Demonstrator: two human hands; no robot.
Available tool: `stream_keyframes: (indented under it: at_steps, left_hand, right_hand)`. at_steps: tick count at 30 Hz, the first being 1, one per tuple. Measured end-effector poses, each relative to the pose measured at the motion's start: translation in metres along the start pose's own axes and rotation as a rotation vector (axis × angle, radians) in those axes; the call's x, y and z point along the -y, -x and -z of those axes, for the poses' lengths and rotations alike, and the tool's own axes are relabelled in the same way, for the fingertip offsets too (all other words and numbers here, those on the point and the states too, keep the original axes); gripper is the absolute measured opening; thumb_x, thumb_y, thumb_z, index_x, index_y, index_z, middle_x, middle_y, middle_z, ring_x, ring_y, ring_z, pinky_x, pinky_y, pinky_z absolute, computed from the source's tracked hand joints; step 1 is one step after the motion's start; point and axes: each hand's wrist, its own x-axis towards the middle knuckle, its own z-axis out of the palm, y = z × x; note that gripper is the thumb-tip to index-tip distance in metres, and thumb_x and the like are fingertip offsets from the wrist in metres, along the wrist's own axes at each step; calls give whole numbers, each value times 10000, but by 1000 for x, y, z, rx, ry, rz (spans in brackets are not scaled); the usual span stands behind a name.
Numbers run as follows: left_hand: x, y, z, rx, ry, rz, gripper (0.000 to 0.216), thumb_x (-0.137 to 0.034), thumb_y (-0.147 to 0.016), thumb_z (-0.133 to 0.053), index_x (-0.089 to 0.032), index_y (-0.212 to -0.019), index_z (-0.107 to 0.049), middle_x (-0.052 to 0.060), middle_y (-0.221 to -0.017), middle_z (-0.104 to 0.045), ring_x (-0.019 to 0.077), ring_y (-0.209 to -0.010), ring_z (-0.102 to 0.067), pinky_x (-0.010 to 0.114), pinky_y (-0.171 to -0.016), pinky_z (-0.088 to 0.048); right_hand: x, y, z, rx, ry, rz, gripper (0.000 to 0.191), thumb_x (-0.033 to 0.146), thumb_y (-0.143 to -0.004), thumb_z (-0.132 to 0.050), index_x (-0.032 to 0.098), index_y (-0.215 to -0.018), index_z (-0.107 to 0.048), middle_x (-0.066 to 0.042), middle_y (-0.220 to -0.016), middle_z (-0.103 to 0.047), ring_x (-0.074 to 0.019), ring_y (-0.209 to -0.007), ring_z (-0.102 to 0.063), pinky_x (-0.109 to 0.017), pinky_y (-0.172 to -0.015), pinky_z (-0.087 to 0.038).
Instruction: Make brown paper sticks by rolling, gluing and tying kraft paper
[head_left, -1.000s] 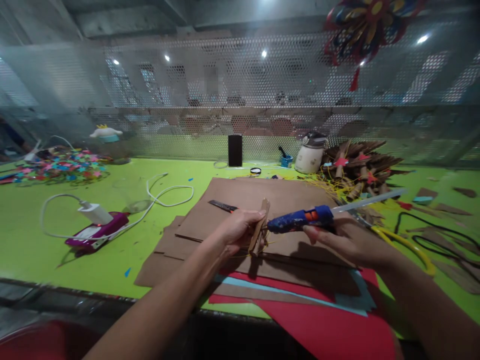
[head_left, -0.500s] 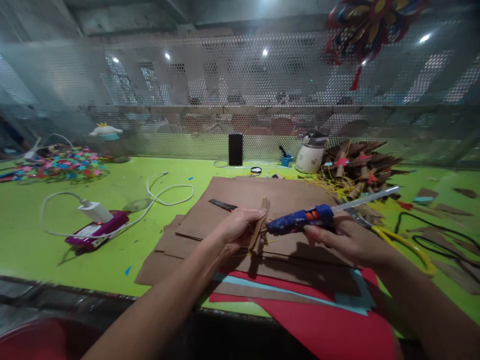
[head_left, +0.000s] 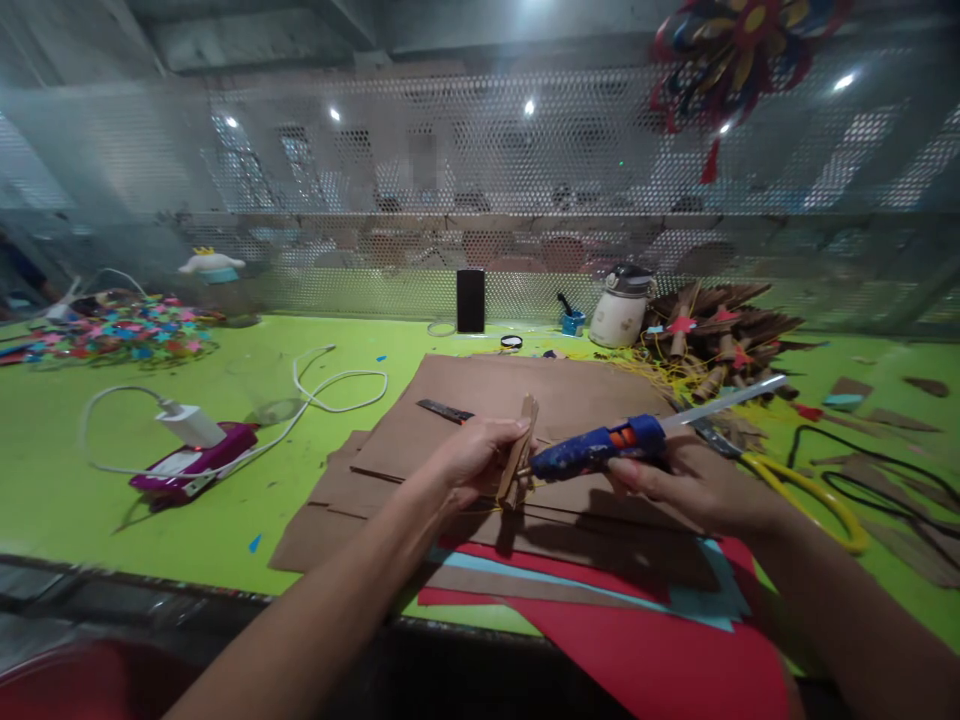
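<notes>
My left hand (head_left: 476,460) is closed on a small folded piece of brown cardboard (head_left: 519,455), held tilted above a stack of brown cardboard sheets (head_left: 450,385). Yellow string shows around its lower end. In my right hand (head_left: 697,485) is a blue hot glue gun (head_left: 600,447), with a clear glue stick (head_left: 735,400) poking out of its back. The gun's nozzle is at the right side of the folded piece; whether it touches cannot be made out. A dark blade with an orange part, perhaps a utility knife (head_left: 444,410), lies beside my left hand.
Yellow-handled scissors (head_left: 814,500) and a black cable (head_left: 877,460) lie at right. Behind are brown cardboard pieces with red stars (head_left: 724,330) and a white jar (head_left: 621,308). A purple power strip (head_left: 195,465) with a white charger sits left. Red paper (head_left: 660,650) overhangs the front edge.
The glue gun has shifted slightly left and down against the folded cardboard, its rear end dropping a little. My left hand stays nearly where it was.
</notes>
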Motion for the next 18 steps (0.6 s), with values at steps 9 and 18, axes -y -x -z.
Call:
stream_keyframes:
  at_steps: [9,18]
  left_hand:
    - [2,-1,2,41,25,-18,179,-266,-756,-551,-100,-694,-573,43,-551,-565,105,-426,-501,222,-438,-420]
    - [1,-4,5,-16,51,-51,177,-255,-768,-547,-103,-684,-581,51,-595,-587,120,-458,-539,232,-444,-439]
  right_hand:
    - [-8,-4,0,-8,-5,-25,382,470,-855,-425,154,-694,-567,-28,-637,-548,-138,-616,-500,-235,-564,-394]
    - [-10,6,0,143,-181,22,351,451,-833,-482,143,-730,-612,-29,-623,-568,-124,-577,-507,-212,-505,-381]
